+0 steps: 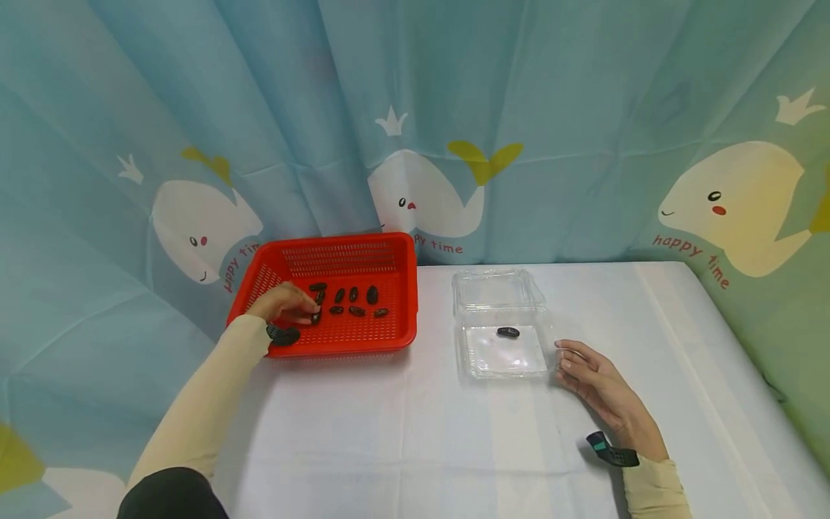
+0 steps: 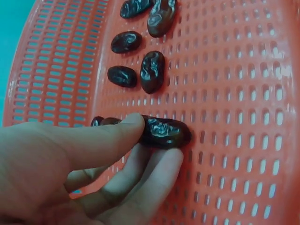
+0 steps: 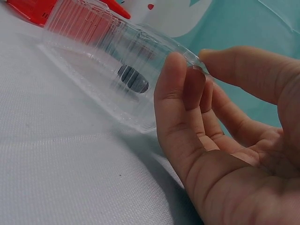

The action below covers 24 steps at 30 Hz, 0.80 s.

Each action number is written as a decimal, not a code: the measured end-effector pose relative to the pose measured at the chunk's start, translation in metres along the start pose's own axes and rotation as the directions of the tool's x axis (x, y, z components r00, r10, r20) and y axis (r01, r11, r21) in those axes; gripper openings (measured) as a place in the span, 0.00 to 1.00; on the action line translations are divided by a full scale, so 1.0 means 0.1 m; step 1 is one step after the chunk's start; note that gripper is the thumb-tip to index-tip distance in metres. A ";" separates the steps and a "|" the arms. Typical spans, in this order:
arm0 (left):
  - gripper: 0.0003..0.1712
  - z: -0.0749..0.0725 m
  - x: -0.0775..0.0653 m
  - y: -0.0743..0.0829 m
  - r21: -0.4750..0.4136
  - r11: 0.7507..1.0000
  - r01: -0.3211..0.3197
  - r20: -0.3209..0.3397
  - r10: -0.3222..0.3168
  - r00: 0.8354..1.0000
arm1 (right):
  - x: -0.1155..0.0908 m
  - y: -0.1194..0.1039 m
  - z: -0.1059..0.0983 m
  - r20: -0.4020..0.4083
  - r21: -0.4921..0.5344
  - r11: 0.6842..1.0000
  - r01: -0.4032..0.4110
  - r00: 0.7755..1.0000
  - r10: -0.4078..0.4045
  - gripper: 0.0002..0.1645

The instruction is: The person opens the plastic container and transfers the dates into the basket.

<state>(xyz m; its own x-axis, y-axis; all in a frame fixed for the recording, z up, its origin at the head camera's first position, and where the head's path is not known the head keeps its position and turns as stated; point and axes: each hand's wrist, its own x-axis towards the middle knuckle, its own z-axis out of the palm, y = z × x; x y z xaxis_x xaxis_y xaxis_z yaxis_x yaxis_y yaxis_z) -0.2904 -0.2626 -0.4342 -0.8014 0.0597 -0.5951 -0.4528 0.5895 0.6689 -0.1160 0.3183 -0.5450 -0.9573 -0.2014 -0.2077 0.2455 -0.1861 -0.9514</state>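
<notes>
Inside the red plastic basket point(image 1: 331, 346), my left hand point(image 1: 284, 303) pinches a dark, wrinkled date point(image 2: 166, 133) between thumb and fingertips. Part of that date is hidden by the thumb. Several more dates point(image 1: 357, 311) lie loosely spread over the basket's perforated floor. To the right, a clear plastic clamshell box point(image 1: 480, 360) stands with its lid point(image 1: 496, 290) tipped back toward the curtain. One date point(image 1: 509, 332) lies in its base. My right hand point(image 1: 599, 382) pinches the box's right rim between thumb and fingers, as the right wrist view shows.
A white cloth covers the table point(image 1: 402, 432). Behind the basket and box hangs a blue-green curtain point(image 1: 570, 108) printed with whales. The basket's raised walls surround the left hand's work. A strip of table separates basket and box.
</notes>
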 end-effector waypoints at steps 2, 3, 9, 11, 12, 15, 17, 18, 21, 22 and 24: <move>0.17 0.00 0.01 -0.01 0.008 1.000 -0.014 0.006 0.014 1.000 | 0.00 0.00 0.00 0.004 0.003 1.000 0.008 1.000 -0.008 0.21; 0.16 0.00 0.01 -0.01 0.011 1.000 -0.024 0.009 0.024 1.000 | 0.00 0.00 0.00 0.008 0.007 1.000 0.012 1.000 -0.012 0.21; 0.15 0.01 0.01 -0.02 0.044 0.997 -0.067 0.025 0.066 0.998 | 0.00 0.00 0.00 0.038 0.039 0.999 0.022 0.999 -0.024 0.21; 0.15 0.02 0.00 -0.01 0.066 0.995 -0.079 0.031 0.077 0.997 | 0.00 -0.01 0.00 0.040 0.040 0.999 0.024 0.999 -0.026 0.21; 0.15 0.02 0.00 -0.01 0.083 0.993 -0.087 0.036 0.084 0.996 | 0.00 -0.01 0.00 0.040 0.038 0.999 0.025 0.999 -0.026 0.21; 0.15 0.03 -0.01 0.01 0.142 0.984 -0.107 0.041 0.102 0.994 | 0.00 -0.01 0.00 0.036 0.035 0.999 0.022 0.999 -0.024 0.21; 0.14 0.04 -0.01 0.02 0.185 0.975 -0.120 0.048 0.113 0.992 | -0.01 -0.02 0.00 0.035 0.036 0.999 0.018 0.999 -0.019 0.21; 0.13 0.04 0.00 0.02 0.197 0.973 -0.119 0.047 0.112 0.993 | -0.01 -0.02 0.00 0.035 0.037 0.999 0.016 0.999 -0.017 0.21; 0.14 0.05 0.01 0.05 0.225 0.969 -0.104 0.059 0.093 0.994 | -0.01 -0.01 0.00 0.041 0.042 0.999 0.016 0.999 -0.017 0.21; 0.16 0.05 0.01 0.06 0.239 0.966 -0.100 0.071 0.085 0.994 | -0.01 -0.01 0.00 0.042 0.041 0.999 0.017 0.999 -0.019 0.21; 0.18 0.05 0.01 0.09 0.272 0.958 -0.088 0.081 0.068 0.994 | -0.01 -0.01 -0.01 0.041 0.039 0.999 0.019 0.999 -0.020 0.21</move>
<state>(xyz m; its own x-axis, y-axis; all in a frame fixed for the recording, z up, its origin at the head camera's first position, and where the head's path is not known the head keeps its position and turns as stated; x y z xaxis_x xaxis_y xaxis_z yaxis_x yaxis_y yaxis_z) -0.2937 -0.2531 -0.4308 -0.7960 0.1651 -0.5824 -0.2572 0.7787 0.5723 -0.1153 0.3194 -0.5439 -0.9550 -0.2367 -0.1788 0.2333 -0.2274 -0.9454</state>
